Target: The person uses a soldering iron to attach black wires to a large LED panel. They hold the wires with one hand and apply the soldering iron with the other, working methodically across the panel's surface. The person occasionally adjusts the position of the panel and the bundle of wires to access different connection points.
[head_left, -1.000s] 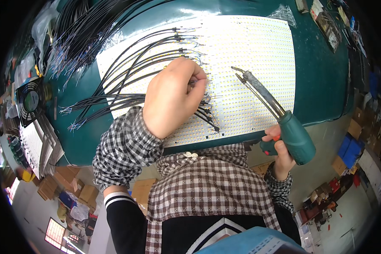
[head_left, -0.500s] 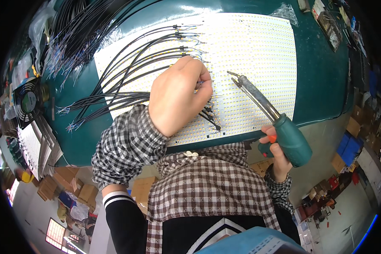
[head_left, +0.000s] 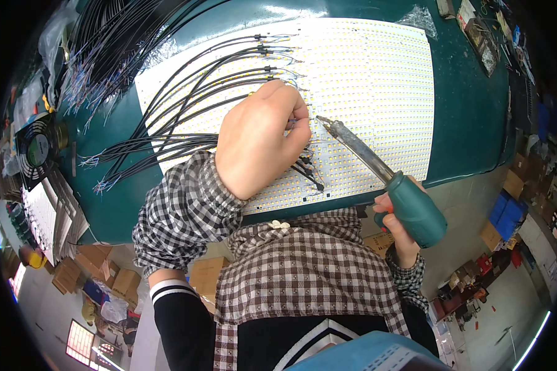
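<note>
A person in a checked shirt works over a white LED panel [head_left: 365, 80] spread on a green worktop [head_left: 470, 105]. The left hand [head_left: 260, 139] rests on the panel with its fingers curled down, pinching the end of a black wire [head_left: 185, 145] against the board; the wire's tip is hidden under the fingertips. Just to the right of that hand, the tip of a soldering iron [head_left: 353, 145] nearly touches the fingertips. The right hand [head_left: 395, 226] is closed around the iron's green handle, off the near edge of the worktop. More black wires fan out to the left of the left hand across the panel, and a small fan [head_left: 36, 148] stands well apart at the worktop's far left.
</note>
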Demonstrator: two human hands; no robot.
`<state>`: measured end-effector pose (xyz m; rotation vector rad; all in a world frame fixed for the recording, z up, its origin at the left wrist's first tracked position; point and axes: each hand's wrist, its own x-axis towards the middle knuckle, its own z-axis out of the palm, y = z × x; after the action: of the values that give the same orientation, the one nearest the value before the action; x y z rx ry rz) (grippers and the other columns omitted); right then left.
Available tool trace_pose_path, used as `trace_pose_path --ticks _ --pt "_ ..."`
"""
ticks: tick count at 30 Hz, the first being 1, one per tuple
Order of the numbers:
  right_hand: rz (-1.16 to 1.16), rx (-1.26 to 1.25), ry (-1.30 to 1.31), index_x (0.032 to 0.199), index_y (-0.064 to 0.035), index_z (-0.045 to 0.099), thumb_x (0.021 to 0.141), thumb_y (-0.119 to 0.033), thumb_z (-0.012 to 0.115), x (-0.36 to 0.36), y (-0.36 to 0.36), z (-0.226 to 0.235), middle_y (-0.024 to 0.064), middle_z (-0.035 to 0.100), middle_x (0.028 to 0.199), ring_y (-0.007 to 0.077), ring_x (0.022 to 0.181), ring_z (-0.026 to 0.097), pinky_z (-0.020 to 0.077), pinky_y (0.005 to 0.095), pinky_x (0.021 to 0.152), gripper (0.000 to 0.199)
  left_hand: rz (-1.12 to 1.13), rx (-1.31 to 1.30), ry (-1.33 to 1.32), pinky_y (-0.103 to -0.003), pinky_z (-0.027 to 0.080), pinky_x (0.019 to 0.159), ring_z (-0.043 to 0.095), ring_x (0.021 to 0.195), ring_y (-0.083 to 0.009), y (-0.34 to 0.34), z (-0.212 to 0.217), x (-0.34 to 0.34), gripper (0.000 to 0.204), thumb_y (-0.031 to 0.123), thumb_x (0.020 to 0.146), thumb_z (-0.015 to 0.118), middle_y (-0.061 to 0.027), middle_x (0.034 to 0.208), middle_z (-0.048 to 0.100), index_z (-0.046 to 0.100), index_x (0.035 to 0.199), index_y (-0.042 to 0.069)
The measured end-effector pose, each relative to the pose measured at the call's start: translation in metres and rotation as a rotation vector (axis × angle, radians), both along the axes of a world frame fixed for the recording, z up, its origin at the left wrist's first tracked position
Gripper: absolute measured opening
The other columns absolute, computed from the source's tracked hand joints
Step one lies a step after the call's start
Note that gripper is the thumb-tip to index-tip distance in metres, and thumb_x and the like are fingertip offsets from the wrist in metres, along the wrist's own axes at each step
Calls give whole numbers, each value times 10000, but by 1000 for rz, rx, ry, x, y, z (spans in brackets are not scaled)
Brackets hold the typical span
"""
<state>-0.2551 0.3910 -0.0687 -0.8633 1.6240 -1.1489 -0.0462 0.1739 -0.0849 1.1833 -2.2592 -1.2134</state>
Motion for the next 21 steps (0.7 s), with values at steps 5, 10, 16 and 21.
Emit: trace_pose_path --ticks 5,10,16,21 --pt "53 -1 61 1315 101 519 764 -149 860 -2 -4 4 161 707 1027 184 888 711 598 307 784 695 -5 -29 9 -406 503 603 636 696 -311 1 0 -2 99 20 768 677 -129 798 594 579 780 31" --pt "87 -2 112 1286 98 547 762 -131 856 -2 -9 8 135 705 994 167 846 698 575 301 776 651 -3 -32 22 -407 501 603 630 693 -316 2 0 -2 101 17 766 676 -129 794 592 576 780 30" --pt "65 19 149 1275 97 559 746 -114 862 0 -3 8 131 704 990 162 831 696 564 295 771 646 0 -31 25 -406 501 604 628 692 -319 3 0 -3 98 19 766 675 -131 796 593 579 784 29" --pt "168 -22 218 1296 97 544 738 -117 870 -7 -8 10 140 707 1009 165 843 702 574 295 767 681 5 -30 23 -407 499 602 623 688 -322 4 1 -4 93 17 767 671 -132 794 593 579 780 28"
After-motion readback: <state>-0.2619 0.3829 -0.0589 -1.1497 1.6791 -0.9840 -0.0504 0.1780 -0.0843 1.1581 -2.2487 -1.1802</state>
